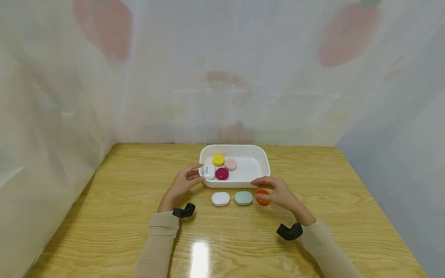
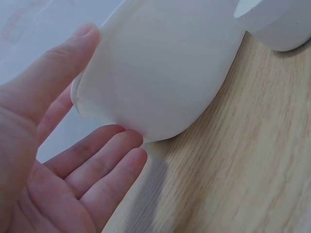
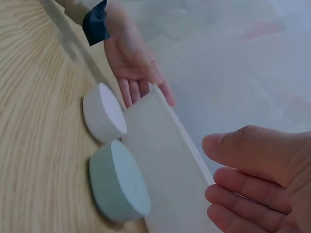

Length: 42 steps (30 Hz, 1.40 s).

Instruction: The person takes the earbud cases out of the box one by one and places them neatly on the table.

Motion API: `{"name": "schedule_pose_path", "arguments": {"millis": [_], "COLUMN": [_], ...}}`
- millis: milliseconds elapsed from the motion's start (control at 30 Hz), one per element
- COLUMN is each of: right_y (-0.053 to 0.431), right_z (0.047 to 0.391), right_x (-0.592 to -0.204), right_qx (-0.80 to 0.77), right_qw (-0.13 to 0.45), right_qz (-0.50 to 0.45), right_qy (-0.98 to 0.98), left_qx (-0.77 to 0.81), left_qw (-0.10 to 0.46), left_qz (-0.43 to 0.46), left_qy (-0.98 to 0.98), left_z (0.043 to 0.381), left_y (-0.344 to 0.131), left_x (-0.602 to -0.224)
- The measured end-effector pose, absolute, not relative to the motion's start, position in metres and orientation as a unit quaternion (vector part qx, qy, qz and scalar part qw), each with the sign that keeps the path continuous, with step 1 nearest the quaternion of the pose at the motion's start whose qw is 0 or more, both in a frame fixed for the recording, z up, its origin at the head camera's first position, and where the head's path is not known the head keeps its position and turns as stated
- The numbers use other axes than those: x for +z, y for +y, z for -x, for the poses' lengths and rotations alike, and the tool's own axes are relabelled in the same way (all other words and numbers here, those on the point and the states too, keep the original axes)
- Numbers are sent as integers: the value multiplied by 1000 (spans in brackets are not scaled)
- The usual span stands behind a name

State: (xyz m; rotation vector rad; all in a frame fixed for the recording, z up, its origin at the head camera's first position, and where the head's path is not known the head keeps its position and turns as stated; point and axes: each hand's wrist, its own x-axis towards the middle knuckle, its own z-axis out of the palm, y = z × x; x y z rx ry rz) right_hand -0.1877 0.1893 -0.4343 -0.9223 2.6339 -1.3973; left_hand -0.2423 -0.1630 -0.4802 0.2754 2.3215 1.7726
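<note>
Tray (image 1: pixel 240 185) holds 4 small cases (image 1: pixel 222 174), bunched left, perhaps to leave room. Left hand (image 1: pixel 183 182), grip wide, touches the tray's left end, seemingly to steady it; right hand (image 1: pixel 277 191), also wide and holding nothing, hangs over the orange case (image 1: pixel 263 202) near the tray's near right corner. Only the head view shows the tray's inside; the right wrist view shows the thickness of the green case (image 3: pixel 119 183) beside its near wall.

- Your left hand (image 2: pixel 68 177) is at the end of a white tray (image 2: pixel 160 68), thumb tip at its rim.
- Your upper right corner holds a small white box (image 2: pixel 279 24), partly cut off.
- Wooden table (image 2: pixel 243 145) beneath.
</note>
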Motion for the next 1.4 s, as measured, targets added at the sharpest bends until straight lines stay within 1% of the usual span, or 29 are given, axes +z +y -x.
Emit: {"name": "schedule_pose_path", "arguments": {"millis": [400,867,1400], "right_y": [164,145,131], "right_z": [204,244,278], "right_x": [-423,-421,-419], "right_qx": [-495,-507,-473], "right_qw": [25,43,32], "right_qz": [282,245,231], "right_qy": [821,825,850], "left_qx": [605,606,598], "left_qw": [106,106,95], "left_qz": [-94,-92,-96], "left_qy": [784,783,790], "left_z": [241,241,240], "left_y": [-163,-163,-162], "left_x": [-479,-480,-479]}}
